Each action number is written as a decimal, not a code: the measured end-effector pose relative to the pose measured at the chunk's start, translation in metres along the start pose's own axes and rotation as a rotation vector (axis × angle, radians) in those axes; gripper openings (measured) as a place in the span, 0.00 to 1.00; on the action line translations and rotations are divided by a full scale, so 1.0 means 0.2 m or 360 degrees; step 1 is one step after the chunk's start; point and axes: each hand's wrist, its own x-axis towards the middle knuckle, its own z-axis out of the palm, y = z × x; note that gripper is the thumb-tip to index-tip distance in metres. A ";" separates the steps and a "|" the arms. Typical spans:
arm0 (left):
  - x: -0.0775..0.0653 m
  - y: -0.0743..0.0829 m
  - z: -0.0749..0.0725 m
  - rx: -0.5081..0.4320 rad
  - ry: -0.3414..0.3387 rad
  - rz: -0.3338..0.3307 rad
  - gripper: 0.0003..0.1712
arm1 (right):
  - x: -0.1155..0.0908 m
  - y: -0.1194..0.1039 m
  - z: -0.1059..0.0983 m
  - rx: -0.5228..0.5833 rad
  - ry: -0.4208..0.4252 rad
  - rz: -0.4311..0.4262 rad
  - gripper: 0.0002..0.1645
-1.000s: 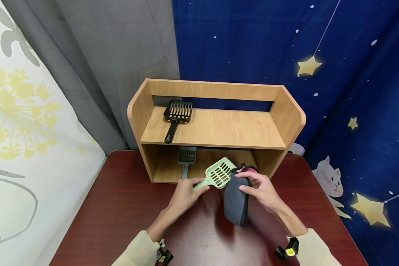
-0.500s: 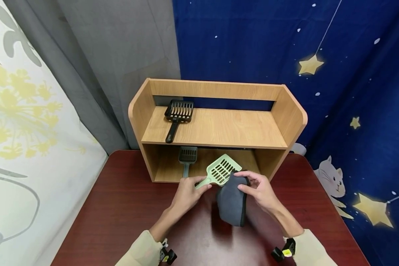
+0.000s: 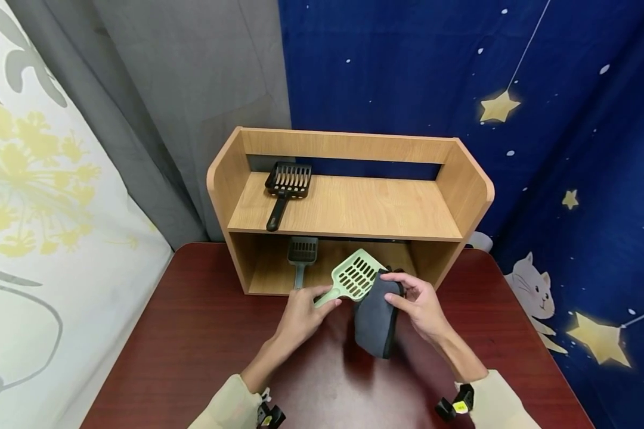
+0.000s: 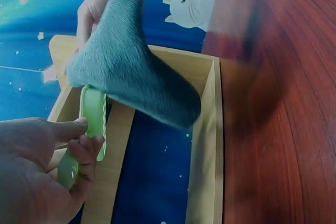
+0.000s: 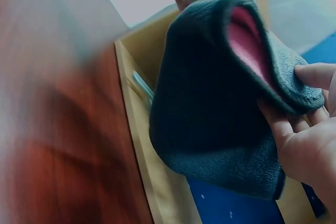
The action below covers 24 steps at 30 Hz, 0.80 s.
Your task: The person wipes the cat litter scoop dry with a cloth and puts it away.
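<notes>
My left hand point(image 3: 302, 313) grips the handle of a pale green slotted litter scoop point(image 3: 354, 275), its head tilted up in front of the shelf's lower level. Pinched between thumb and fingers of my right hand point(image 3: 417, 301) is a folded grey cleaning cloth point(image 3: 374, 319) with dark edging. It hangs down over the right edge of the scoop's head. A pink inner side point(image 5: 247, 45) shows in the fold in the right wrist view. Seen from the left wrist, the cloth point(image 4: 126, 66) drapes right at the end of the green scoop point(image 4: 93, 109).
A wooden two-level shelf point(image 3: 349, 235) stands at the back of the dark red table point(image 3: 193, 333). On its upper level lies a black litter scoop point(image 3: 287, 185), and on the lower level a grey litter scoop point(image 3: 303, 253). Curtains hang behind and at the left.
The cloth has shifted left over the scoop's right edge and swung about, its pink side passing out of the head view. The green scoop has risen slightly. Both hands keep their hold.
</notes>
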 end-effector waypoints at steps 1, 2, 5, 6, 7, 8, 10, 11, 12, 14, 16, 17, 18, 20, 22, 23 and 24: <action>0.01 0.00 0.00 0.0011 0.0010 0.0008 0.19 | 0.00 0.01 0.02 -0.0005 -0.0023 -0.0006 0.22; 0.01 0.00 0.01 0.0016 0.0016 0.0012 0.19 | -0.01 0.01 0.04 -0.0003 -0.0051 -0.0008 0.22; 0.02 0.00 0.01 0.0032 0.0035 0.0013 0.19 | -0.01 0.02 0.10 -0.0008 -0.0146 -0.0008 0.21; 0.03 0.00 0.02 0.0033 0.0035 0.0000 0.20 | -0.02 0.02 0.12 -0.0018 -0.0168 -0.0005 0.21; 0.03 0.00 0.02 0.0044 0.0035 0.0002 0.20 | -0.02 0.02 0.13 -0.0032 -0.0181 -0.0002 0.21; 0.02 0.00 0.02 0.0039 0.0033 -0.0002 0.20 | -0.02 0.02 0.13 -0.0031 -0.0185 0.0004 0.21; 0.02 -0.01 0.02 0.0040 0.0033 -0.0006 0.20 | -0.02 0.02 0.13 -0.0022 -0.0167 0.0005 0.22; 0.01 -0.01 0.02 0.0037 0.0033 -0.0003 0.20 | -0.02 0.02 0.12 -0.0005 -0.0145 0.0008 0.22; 0.01 -0.01 0.02 0.0030 0.0033 0.0000 0.20 | -0.02 0.02 0.11 0.0003 -0.0111 0.0006 0.22; 0.00 -0.02 0.01 0.0011 0.0036 0.0015 0.20 | -0.01 0.02 0.08 0.0030 -0.0046 0.0008 0.22; -0.01 -0.02 0.01 -0.0011 0.0035 0.0024 0.20 | -0.01 0.01 0.04 0.0049 0.0023 0.0015 0.23; -0.02 -0.02 0.00 -0.0020 0.0028 0.0025 0.20 | 0.00 0.01 0.02 0.0058 0.0053 0.0017 0.22; -0.02 -0.02 0.00 -0.0029 0.0018 0.0020 0.20 | 0.00 0.01 -0.01 0.0058 0.0079 0.0015 0.22; -0.04 -0.03 0.00 -0.0040 -0.0002 0.0007 0.20 | 0.01 -0.01 -0.05 0.0074 0.0106 0.0016 0.22; -0.05 -0.04 0.00 -0.0052 -0.0023 -0.0022 0.19 | 0.01 -0.02 -0.08 0.0066 0.0134 0.0005 0.22; -0.05 -0.04 0.00 -0.0056 -0.0029 -0.0036 0.19 | 0.01 -0.02 -0.10 0.0051 0.0141 -0.0001 0.22; -0.05 -0.04 0.01 -0.0057 -0.0027 -0.0043 0.19 | 0.01 -0.03 -0.11 0.0041 0.0147 0.0000 0.23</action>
